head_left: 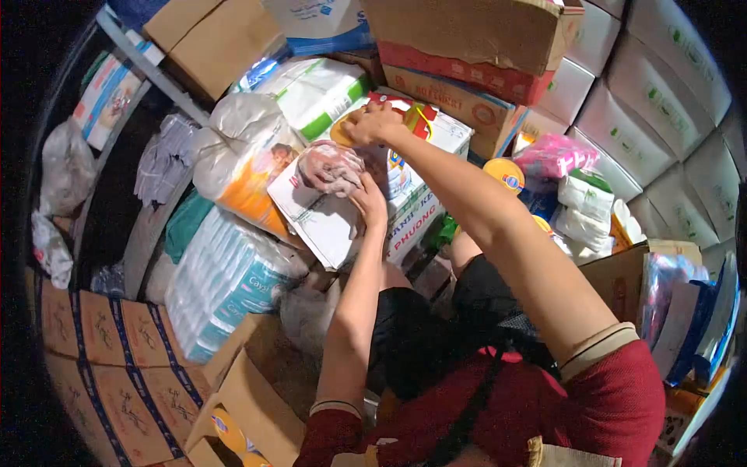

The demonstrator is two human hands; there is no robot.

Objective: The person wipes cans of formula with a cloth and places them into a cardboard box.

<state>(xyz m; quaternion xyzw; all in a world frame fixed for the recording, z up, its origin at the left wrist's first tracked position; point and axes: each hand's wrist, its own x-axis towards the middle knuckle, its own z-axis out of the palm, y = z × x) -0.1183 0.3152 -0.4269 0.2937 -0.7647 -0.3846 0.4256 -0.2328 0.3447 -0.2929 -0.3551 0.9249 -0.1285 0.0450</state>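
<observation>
A bunched, pale pinkish-brown bundle [331, 167] rests on a white carton [331, 226]. My left hand [367, 201] is against the bundle's lower right side, its fingers partly hidden behind it. Further up, my right hand [376, 124] reaches over the carton tops with its fingers bent down at a round yellow item [341, 131]. Whether the fingers grip that item or only touch it is unclear. A red and yellow packet [419, 121] lies just right of my right hand.
Wrapped tissue packs [233, 280] and a tied clear bag with an orange pack [253, 187] stand left. White boxes [654, 109] are stacked right, near a pink bundle [554, 156]. An open brown carton [261, 389] is at lower left, and a large brown box [467, 35] behind.
</observation>
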